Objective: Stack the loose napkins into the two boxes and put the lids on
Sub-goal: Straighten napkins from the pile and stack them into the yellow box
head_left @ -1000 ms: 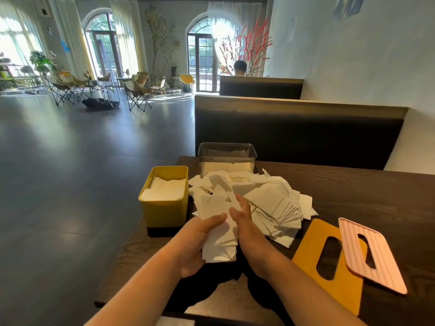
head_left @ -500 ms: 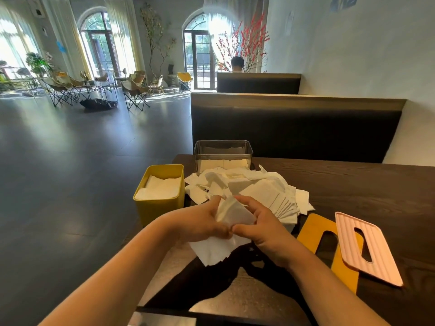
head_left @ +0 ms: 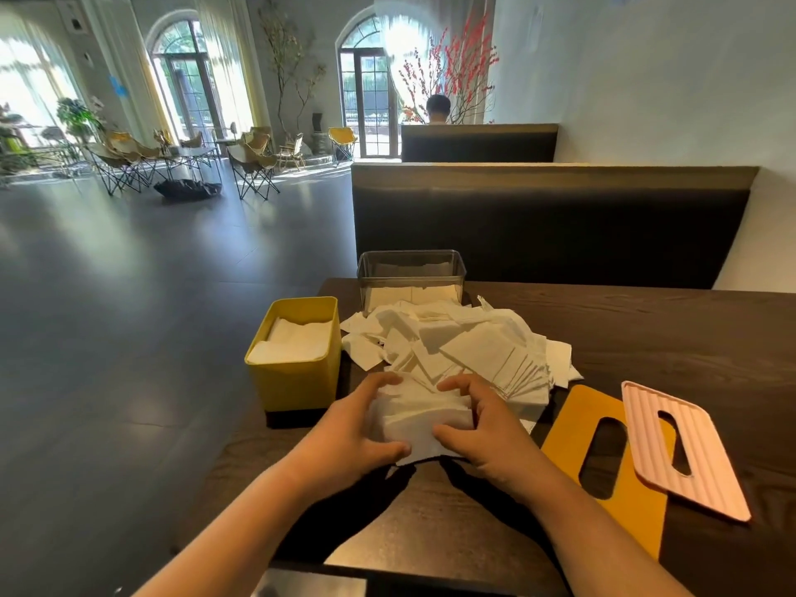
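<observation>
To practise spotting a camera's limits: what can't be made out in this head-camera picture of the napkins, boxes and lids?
Head view only:
- Clear box: the napkin pile hides its lower front, so how full it is stays unclear.
- Yellow box: its walls hide the stack's depth.
- Bundle of napkins: count unreadable; the left hand and right hand curl round it, and it is blurred.
- Orange lid: the pink lid overlaps its right side.

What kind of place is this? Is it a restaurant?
Most likely a café or restaurant. Padded booth benches stand behind the dark table, folding chairs sit in groups across the big floor, and a yellow box and a clear box hold napkins.
</observation>
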The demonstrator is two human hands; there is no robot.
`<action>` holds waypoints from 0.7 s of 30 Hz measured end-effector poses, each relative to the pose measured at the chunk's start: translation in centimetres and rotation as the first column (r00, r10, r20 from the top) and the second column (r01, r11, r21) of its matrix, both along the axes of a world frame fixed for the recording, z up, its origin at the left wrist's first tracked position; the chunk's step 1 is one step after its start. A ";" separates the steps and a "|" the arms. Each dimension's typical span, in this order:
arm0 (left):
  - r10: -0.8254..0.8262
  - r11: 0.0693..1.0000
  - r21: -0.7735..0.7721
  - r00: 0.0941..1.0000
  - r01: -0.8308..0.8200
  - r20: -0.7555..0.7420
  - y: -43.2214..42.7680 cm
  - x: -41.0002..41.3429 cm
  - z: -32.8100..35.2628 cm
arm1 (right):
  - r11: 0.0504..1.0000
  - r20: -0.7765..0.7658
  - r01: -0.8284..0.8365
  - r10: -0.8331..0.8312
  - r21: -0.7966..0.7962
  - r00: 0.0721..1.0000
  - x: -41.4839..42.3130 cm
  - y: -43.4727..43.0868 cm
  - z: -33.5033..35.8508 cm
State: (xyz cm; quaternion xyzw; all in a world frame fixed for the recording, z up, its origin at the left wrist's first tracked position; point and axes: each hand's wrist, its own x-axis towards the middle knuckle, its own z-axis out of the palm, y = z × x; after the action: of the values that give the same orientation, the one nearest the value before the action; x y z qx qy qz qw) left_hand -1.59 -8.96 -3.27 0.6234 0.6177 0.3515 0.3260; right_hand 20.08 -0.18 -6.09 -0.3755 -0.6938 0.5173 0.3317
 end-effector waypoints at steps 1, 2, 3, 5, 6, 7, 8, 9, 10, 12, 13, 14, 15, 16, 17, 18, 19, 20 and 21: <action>0.002 1.000 0.009 1.000 -0.002 -0.007 -0.2 0.0 -0.4 | 1.000 0.028 -0.018 0.018 0.012 0.999 0.0 -0.1 0.0; 0.003 1.000 0.021 1.000 -0.003 -0.008 -0.4 0.0 -0.7 | 0.999 0.048 -0.031 0.030 0.019 0.998 0.0 -0.2 0.0; 0.008 0.999 0.031 1.000 -0.008 0.002 -0.5 -0.1 -0.8 | 0.999 0.062 -0.039 0.037 0.024 0.997 0.0 -0.3 0.0; 0.027 0.999 0.041 0.999 -0.028 0.027 -0.7 -0.3 -1.1 | 0.997 0.091 -0.044 0.037 0.066 0.995 0.1 -0.4 0.0; 0.036 0.998 0.054 0.999 -0.038 0.033 -0.8 -0.4 -1.3 | 0.993 0.110 -0.038 0.026 0.110 0.994 0.0 -0.5 0.0; 0.048 0.995 0.081 0.998 -0.051 0.029 -0.8 -0.5 -1.5 | 0.988 0.123 -0.028 0.010 0.150 0.992 0.1 -0.5 0.1; 0.066 0.990 0.123 0.998 -0.067 0.013 -0.9 -0.5 -1.6 | 0.985 0.118 -0.018 -0.003 0.171 0.993 0.0 -0.6 0.1; 0.083 0.980 0.181 0.996 -0.080 -0.012 -1.1 -0.6 -1.8 | 0.984 0.102 -0.006 -0.013 0.176 0.995 0.0 -0.7 0.2; 0.091 0.965 0.250 0.995 -0.079 -0.037 -1.2 -0.7 -1.9 | 0.984 0.089 0.008 -0.024 0.177 0.996 0.0 -0.7 0.2; 0.077 0.935 0.353 0.992 -0.036 -0.104 -1.4 -0.7 -2.1 | 0.985 0.087 0.011 -0.027 0.174 0.996 0.0 -0.7 0.2; 0.062 0.932 0.363 0.987 -0.004 -0.148 -1.4 -0.6 -2.2 | 0.984 0.107 0.001 -0.020 0.175 0.994 0.0 -0.8 0.1; 0.044 0.937 0.349 0.981 0.025 -0.189 -1.4 -0.5 -2.3 | 0.983 0.137 -0.016 -0.009 0.182 0.990 0.0 -0.9 0.2; 0.030 0.946 0.320 0.975 0.043 -0.219 -1.4 -0.4 -2.5 | 0.981 0.170 -0.038 0.005 0.188 0.985 0.0 -1.0 0.2; 0.024 0.956 0.291 0.972 0.046 -0.233 -1.4 -0.4 -2.6 | 0.979 0.197 -0.058 0.019 0.196 0.980 0.0 -1.1 0.3; 0.026 0.962 0.269 0.971 0.041 -0.238 -1.3 -0.5 -2.7 | 0.976 0.218 -0.072 0.027 0.205 0.976 0.0 -1.2 0.3; 0.026 0.967 0.253 0.969 0.038 -0.245 -1.2 -0.5 -2.8 | 0.974 0.235 -0.079 0.028 0.212 0.972 0.0 -1.2 0.4; 0.026 0.969 0.242 0.966 0.039 -0.257 -1.1 -0.6 -2.8 | 0.972 0.246 -0.081 0.026 0.220 0.969 0.0 -1.2 0.4; 0.028 0.971 0.237 0.963 0.038 -0.268 -0.9 -0.6 -2.8 | 0.971 0.251 -0.080 0.021 0.227 0.968 0.0 -1.2 0.3; 0.036 0.972 0.234 0.963 0.029 -0.268 -0.8 -0.6 -2.7 | 0.969 0.251 -0.078 0.018 0.233 0.968 0.0 -1.2 0.3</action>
State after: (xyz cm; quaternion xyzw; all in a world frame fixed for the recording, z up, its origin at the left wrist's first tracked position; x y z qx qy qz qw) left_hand -2.16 -9.81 -5.99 0.6987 0.6114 0.3343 0.1618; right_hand 20.05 -1.39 -5.81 -0.3768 -0.7962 0.3865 0.2732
